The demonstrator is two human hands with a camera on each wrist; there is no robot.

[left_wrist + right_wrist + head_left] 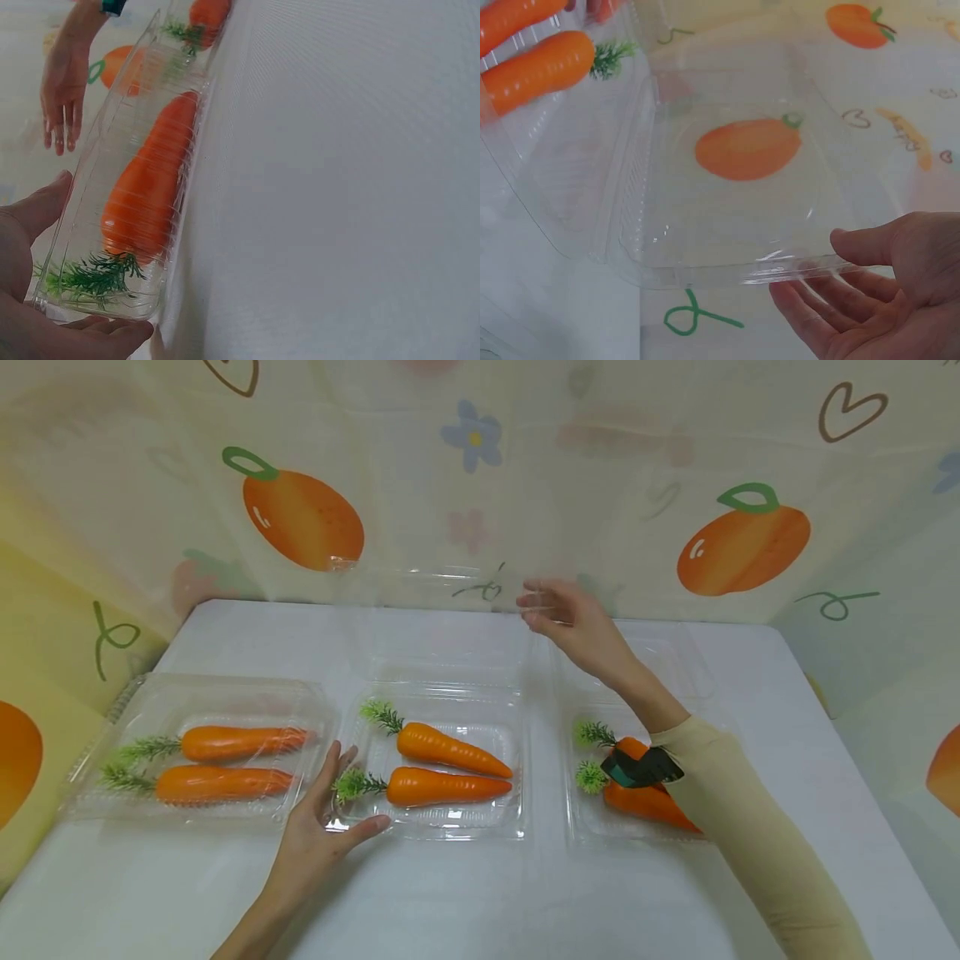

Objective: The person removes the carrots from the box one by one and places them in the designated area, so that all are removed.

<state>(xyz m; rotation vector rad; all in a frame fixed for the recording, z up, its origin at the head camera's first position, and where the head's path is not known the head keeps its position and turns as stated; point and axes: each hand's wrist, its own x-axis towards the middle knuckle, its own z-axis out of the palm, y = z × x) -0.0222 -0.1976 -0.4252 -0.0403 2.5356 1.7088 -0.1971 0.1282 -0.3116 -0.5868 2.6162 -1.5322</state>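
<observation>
Two orange carrots with green tops, the upper carrot (446, 747) and the lower carrot (450, 787), lie in the middle clear plastic box (465, 833). My left hand (322, 827) rests at this box's left front corner, thumb and fingers spread along its sides. The box's hinged clear lid (697, 276) stands raised at the back. At the lid's right edge is my right hand (570, 622), with loosely bent fingers. In the right wrist view its thumb (859, 247) is just above the lid's edge and the fingers are below.
On the left sits a closed clear box (217, 689) with two carrots. Another clear box (577, 827) with carrots lies at the right, its lid laid back, partly hidden by my right arm. A printed cloth (622, 410) hangs behind the white table (450, 902).
</observation>
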